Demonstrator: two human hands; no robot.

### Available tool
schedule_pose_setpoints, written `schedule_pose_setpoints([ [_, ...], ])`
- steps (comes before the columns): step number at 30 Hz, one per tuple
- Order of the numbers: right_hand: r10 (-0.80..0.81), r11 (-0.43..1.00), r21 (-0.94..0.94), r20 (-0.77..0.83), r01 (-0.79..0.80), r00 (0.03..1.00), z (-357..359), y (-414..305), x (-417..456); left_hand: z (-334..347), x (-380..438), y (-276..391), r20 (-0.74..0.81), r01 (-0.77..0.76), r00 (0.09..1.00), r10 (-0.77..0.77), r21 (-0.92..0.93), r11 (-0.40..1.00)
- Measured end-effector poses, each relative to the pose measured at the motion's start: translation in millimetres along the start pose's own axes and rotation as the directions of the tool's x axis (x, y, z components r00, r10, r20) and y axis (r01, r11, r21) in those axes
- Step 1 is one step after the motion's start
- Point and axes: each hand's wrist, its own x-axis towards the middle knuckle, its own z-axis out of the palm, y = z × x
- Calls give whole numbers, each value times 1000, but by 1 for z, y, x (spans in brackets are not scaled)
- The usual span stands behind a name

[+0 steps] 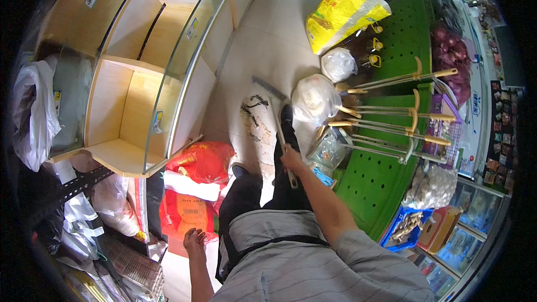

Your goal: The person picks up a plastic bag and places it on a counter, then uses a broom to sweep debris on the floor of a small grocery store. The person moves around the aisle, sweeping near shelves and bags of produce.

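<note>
My right hand [292, 161] grips the pale handle of a long-handled brush [270, 87], whose dark bristle head rests on the tiled floor [239, 58] ahead of my right shoe. Dark scraps and brownish dirt [262, 126] lie on the floor just left of the handle and between my feet. My left hand [194, 240] hangs low at my left side, fingers loosely bent, holding nothing, near a red plastic sack [184, 214]. A knotted clear plastic bag [316, 97] with whitish contents stands beside the brush head on the right.
A glass-fronted wooden display case [138, 67] lines the left. On the right are a green perforated shelf [373, 176], metal racks with wooden ends [390, 111], a yellow sack [344, 12] and oil bottles. Red bags lie near my left foot. Garlic [432, 184] and a blue basket [405, 228] stand further right.
</note>
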Motion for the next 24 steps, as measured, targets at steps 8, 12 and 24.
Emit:
schedule_pose_setpoints([
  [8, 147, 943, 303, -6, -138, 989, -43, -41, -128, -54, -24, -14, -60, 55, 997, -54, 9, 998],
  [12, 110, 967, 247, -198, -59, 974, -92, -5, -8, -58, -45, -22, -88, 57, 995, -53, 50, 997],
  [24, 132, 966, 225, -13, -126, 991, -27, -32, -12, -16, -76, -27, -149, 45, 988, -26, 128, 991],
])
